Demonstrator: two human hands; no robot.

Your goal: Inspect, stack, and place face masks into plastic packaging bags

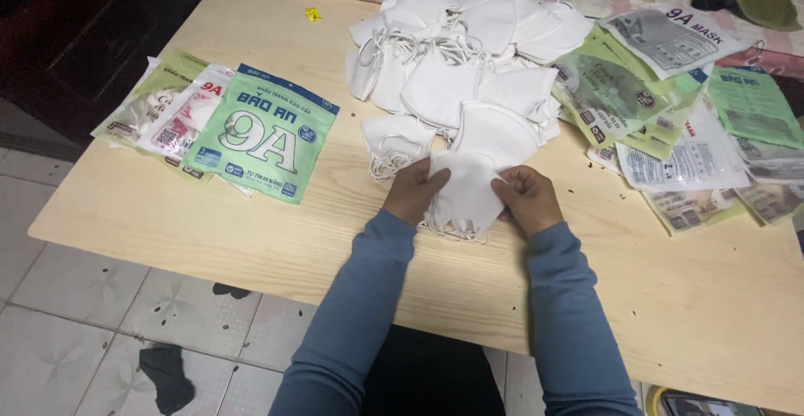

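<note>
Both hands clasp one folded white face mask [466,192] between them, the left hand [412,190] pinching its left edge and the right hand [528,198] its right edge, low over the pale wooden surface [209,223] near its front edge. Just behind the held mask rises a loose pile of white masks [461,56] with tangled ear loops, flanked on the right by a spread of empty green and clear pouches [670,106] and on the left by a few filled green packets [260,131]. Bare wood lies open in front of the packets and to the right of the right sleeve, and the front edge drops to a tiled floor [75,315].
</note>
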